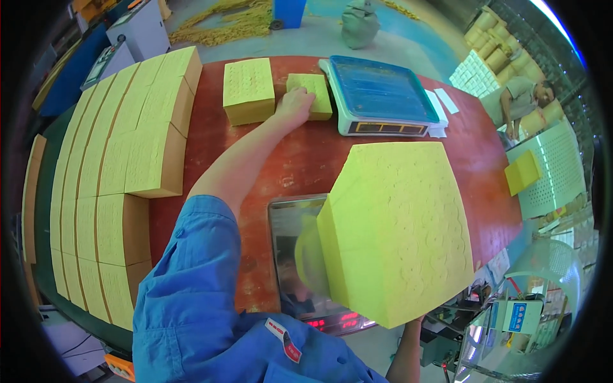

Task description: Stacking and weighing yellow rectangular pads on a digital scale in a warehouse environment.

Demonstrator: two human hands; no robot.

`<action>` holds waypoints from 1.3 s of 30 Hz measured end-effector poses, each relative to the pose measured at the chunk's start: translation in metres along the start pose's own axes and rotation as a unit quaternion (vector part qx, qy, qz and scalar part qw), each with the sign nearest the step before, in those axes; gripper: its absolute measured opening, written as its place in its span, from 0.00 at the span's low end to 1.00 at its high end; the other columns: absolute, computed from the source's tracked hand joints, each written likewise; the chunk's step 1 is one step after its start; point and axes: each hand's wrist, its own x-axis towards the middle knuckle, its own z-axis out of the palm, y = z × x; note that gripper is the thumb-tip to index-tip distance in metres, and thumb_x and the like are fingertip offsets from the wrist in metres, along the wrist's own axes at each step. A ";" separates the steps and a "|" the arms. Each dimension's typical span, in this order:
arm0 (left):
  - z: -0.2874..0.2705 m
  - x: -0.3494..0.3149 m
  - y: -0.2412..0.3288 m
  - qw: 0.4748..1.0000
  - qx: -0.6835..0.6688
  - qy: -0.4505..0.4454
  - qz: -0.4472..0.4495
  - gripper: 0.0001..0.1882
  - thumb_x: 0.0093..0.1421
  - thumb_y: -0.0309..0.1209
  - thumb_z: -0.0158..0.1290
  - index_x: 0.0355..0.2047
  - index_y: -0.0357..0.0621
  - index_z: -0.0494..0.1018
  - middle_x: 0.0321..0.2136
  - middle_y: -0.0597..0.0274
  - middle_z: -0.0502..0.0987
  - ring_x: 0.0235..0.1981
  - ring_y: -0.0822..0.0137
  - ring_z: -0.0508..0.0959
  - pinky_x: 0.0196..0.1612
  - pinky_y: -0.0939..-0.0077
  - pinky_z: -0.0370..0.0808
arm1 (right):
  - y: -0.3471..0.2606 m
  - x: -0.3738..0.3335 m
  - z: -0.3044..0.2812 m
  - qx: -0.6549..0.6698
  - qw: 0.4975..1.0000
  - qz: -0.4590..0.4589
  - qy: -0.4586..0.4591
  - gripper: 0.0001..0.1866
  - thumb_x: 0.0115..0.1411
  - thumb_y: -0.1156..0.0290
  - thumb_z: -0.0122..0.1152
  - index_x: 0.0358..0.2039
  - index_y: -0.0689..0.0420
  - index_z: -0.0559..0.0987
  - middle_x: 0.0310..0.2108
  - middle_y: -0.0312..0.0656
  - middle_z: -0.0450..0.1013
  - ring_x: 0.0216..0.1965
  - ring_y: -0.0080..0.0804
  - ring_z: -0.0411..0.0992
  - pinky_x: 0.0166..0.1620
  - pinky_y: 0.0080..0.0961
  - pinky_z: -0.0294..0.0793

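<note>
A large yellow block (399,223), looking like tightly stacked paper with rows of stamped marks, is held up close to me, tilted over a shiny metal scale platform (290,239). Beneath its lower right edge shows a bit of my right hand (418,320), closed on the block from below; most of its fingers are hidden. My left arm reaches to the far side of the red table. There, my left hand (295,106) has its fingers curled over a smaller, lower yellow block (321,97). Beside that stands a taller yellow block (248,89).
A blue-topped weighing scale (383,89) sits far right on the red table (211,150), near white slips (447,101). Rows of yellow blocks (118,159) fill the left side. Another person (514,102) works at right by a perforated panel (552,169). Red digits glow below the metal platform.
</note>
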 end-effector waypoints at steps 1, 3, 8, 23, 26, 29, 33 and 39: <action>0.001 0.004 -0.003 1.000 0.017 -0.002 0.003 0.07 0.52 0.29 0.55 0.32 0.43 0.74 0.35 0.54 0.73 0.42 0.50 0.74 0.44 0.57 0.73 | 0.000 0.001 0.001 -0.005 1.000 -0.003 -0.001 0.09 0.56 0.77 0.59 0.35 0.69 0.78 0.32 0.41 0.77 0.33 0.28 0.73 0.38 0.27 0.73; -0.002 0.018 -0.001 0.999 0.029 -0.024 0.023 0.06 0.52 0.28 0.53 0.31 0.42 0.75 0.33 0.52 0.74 0.40 0.50 0.76 0.41 0.56 0.74 | -0.003 0.005 0.000 -0.018 1.000 -0.008 0.000 0.08 0.56 0.77 0.58 0.35 0.68 0.78 0.32 0.41 0.77 0.33 0.27 0.73 0.38 0.27 0.73; -0.014 0.027 0.008 0.995 0.058 -0.081 0.014 0.06 0.54 0.30 0.51 0.28 0.42 0.75 0.29 0.50 0.78 0.33 0.49 0.78 0.37 0.54 0.74 | -0.005 0.007 0.001 -0.041 0.999 -0.033 -0.015 0.08 0.57 0.78 0.58 0.35 0.68 0.78 0.31 0.40 0.77 0.32 0.27 0.73 0.37 0.26 0.73; -0.172 -0.124 -0.004 0.953 -0.287 0.091 -0.023 0.14 0.58 0.32 0.54 0.42 0.39 0.77 0.38 0.62 0.77 0.41 0.73 0.73 0.44 0.75 0.70 | -0.078 0.000 0.012 -0.031 0.992 -0.066 -0.107 0.14 0.59 0.81 0.47 0.42 0.66 0.78 0.41 0.41 0.76 0.43 0.29 0.72 0.48 0.23 0.70; -0.274 -0.198 0.055 0.852 -0.454 0.027 -0.258 0.14 0.65 0.35 0.48 0.44 0.40 0.75 0.38 0.66 0.77 0.41 0.74 0.76 0.48 0.74 0.70 | -0.091 0.006 -0.003 0.049 0.991 0.009 -0.124 0.11 0.60 0.78 0.47 0.40 0.66 0.76 0.34 0.39 0.73 0.33 0.24 0.70 0.37 0.18 0.69; -0.328 -0.293 0.107 0.845 -0.392 0.150 -0.331 0.12 0.65 0.32 0.50 0.44 0.36 0.73 0.35 0.68 0.77 0.39 0.77 0.75 0.44 0.83 0.70 | -0.148 -0.009 -0.003 0.176 0.950 0.071 -0.248 0.11 0.61 0.78 0.46 0.40 0.65 0.76 0.33 0.41 0.74 0.32 0.25 0.72 0.36 0.18 0.71; -0.336 -0.391 0.209 0.907 -0.103 0.134 -0.385 0.08 0.65 0.28 0.49 0.38 0.35 0.74 0.28 0.71 0.72 0.31 0.78 0.71 0.36 0.85 0.67 | -0.211 -0.064 0.006 0.266 0.728 0.141 -0.616 0.15 0.67 0.72 0.43 0.49 0.65 0.73 0.38 0.45 0.75 0.38 0.30 0.75 0.41 0.23 0.76; -0.296 -0.468 0.363 0.936 -0.026 0.005 -0.351 0.06 0.54 0.19 0.53 0.34 0.35 0.73 0.29 0.57 0.75 0.32 0.66 0.76 0.39 0.75 0.72 | -0.220 -0.159 0.072 0.259 0.436 0.421 -0.752 0.29 0.69 0.52 0.43 0.60 0.64 0.64 0.48 0.49 0.72 0.45 0.36 0.75 0.46 0.33 0.76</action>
